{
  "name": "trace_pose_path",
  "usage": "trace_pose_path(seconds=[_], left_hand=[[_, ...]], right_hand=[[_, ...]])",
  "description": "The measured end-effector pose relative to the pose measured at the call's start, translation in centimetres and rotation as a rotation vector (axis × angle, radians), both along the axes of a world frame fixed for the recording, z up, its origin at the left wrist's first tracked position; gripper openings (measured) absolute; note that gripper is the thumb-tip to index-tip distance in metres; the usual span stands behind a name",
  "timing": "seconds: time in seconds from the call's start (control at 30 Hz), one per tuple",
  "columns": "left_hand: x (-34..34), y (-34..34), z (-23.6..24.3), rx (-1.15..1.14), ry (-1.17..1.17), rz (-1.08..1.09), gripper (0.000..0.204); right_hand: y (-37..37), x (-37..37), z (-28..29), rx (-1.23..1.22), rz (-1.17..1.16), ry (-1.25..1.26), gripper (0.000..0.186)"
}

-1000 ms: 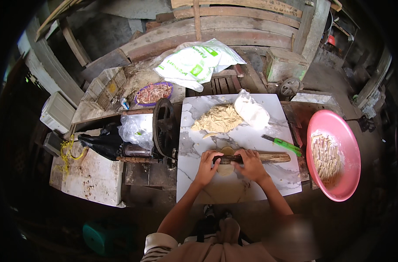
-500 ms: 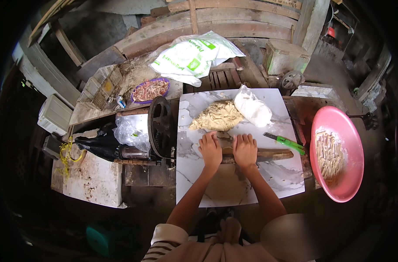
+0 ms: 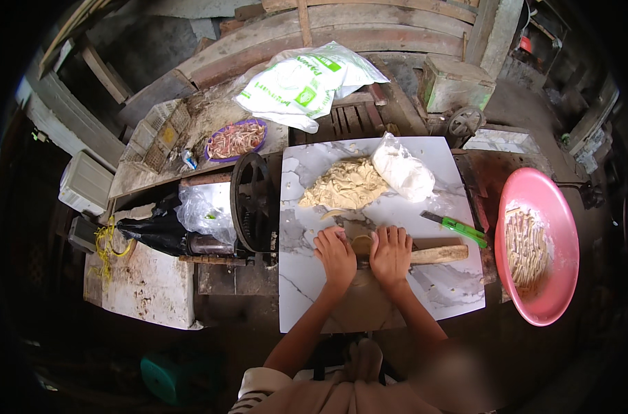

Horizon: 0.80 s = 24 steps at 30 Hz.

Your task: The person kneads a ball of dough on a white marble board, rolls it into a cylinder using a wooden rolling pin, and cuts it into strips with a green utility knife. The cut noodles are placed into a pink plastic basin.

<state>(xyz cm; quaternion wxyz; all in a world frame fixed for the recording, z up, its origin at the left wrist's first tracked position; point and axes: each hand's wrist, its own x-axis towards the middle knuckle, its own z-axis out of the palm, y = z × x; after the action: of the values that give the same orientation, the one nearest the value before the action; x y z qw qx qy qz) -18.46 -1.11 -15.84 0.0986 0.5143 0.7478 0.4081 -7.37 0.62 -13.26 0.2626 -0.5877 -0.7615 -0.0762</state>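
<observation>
Both of my hands lie over a wooden rolling pin on a marble-patterned board. My left hand has its fingers closed over the left part, which it mostly hides. My right hand is wrapped over the pin further right, and the bare end sticks out beyond it. A small tan piece of dough shows between my hands. Just beyond them sits a lumpy mound of yellowish dough, touching a clear bag of white powder. A green utility knife with its blade out lies to the right.
A pink basin with floured dough strips stands at the right. Left of the board is a machine with a dark wheel. Behind it are a purple-rimmed basket of pinkish strips and a white-and-green sack.
My hands and the rolling pin have come nearer to me. The tan dough between my hands and a thin curved scrap in front of the mound now show more.
</observation>
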Motion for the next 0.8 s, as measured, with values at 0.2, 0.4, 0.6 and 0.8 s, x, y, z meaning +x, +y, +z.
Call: trace_pose_path(seconds=[0.2,0.4,0.6,0.8], left_hand=[[-1.2,6.4,0.5,0.056,0.173,0.014,0.017],[-1.1,4.5,0.3,0.041,0.195,-0.054,0.018],[-0.9,-1.2,-0.9,0.107,0.157,-0.216,0.02],[-1.1,-2.6,0.3,0.006,0.174,-0.301,0.021]], right_hand=[[6.5,-1.2,-0.4,0.034,-0.051,-0.022,0.024],[4.1,-0.8,-0.7,-0.088,-0.019,0.07,0.027],[-1.5,1.3,-1.2,0.102,0.198,-0.002,0.025],[-2.0,3.1,-1.5,0.048,0.305,-0.078,0.022]])
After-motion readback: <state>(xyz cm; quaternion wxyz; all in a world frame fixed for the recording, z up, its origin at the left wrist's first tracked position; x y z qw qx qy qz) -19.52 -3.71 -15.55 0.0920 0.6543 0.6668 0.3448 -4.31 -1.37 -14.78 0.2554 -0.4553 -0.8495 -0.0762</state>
